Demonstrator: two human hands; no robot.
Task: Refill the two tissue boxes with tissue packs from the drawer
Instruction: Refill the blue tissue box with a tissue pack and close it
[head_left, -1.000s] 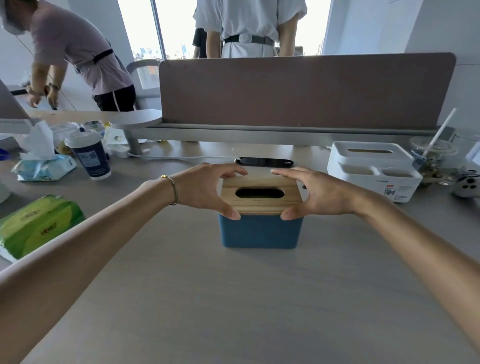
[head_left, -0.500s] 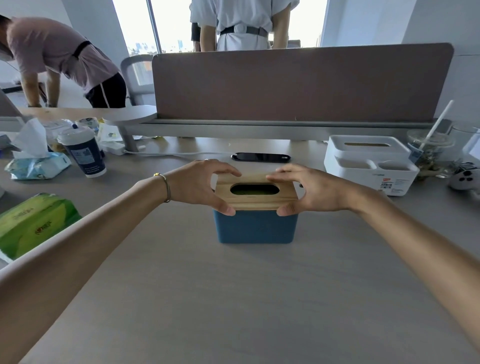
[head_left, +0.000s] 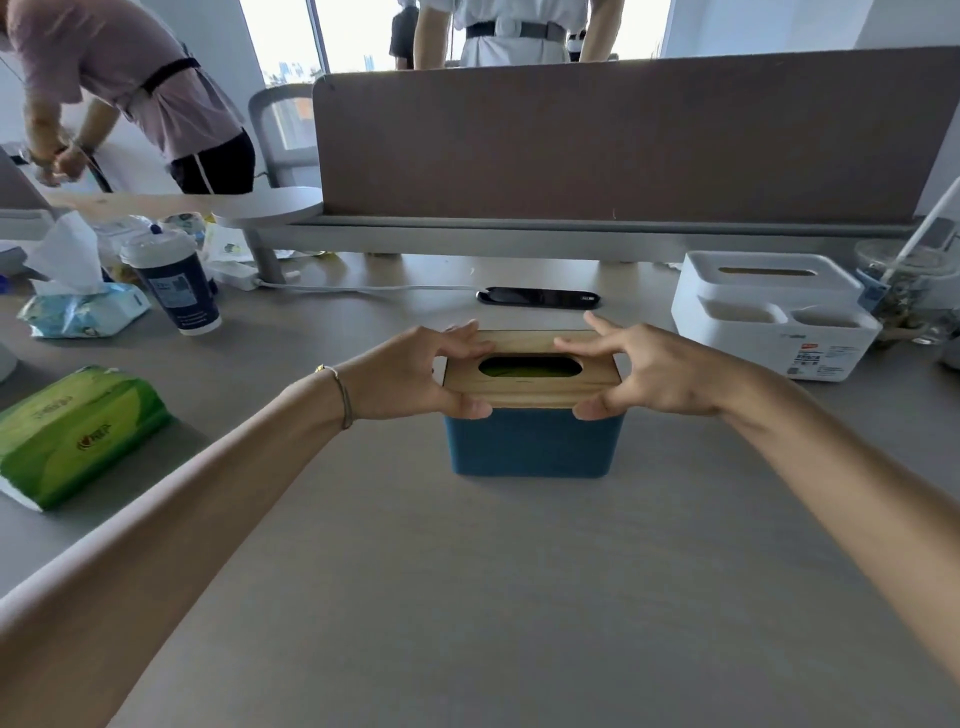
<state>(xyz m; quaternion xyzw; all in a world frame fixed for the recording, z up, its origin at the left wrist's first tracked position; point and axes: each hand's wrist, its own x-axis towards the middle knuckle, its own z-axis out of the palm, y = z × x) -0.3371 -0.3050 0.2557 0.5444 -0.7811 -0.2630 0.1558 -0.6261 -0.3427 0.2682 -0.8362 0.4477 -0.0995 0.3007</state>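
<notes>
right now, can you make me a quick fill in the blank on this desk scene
1. Both hands, left hand and right hand, grip the ____ lid of the blue tissue box.
2. Through the lid's oval slot, something ____ in colour shows.
3. The green tissue pack lies on the desk to the person's ____.
4. The white tissue box has ____ open compartments in front.

Missing words: wooden; green; left; two

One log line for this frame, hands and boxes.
left hand + right hand: gripping wooden lid | blue tissue box: green visible inside | white tissue box: untouched
</notes>
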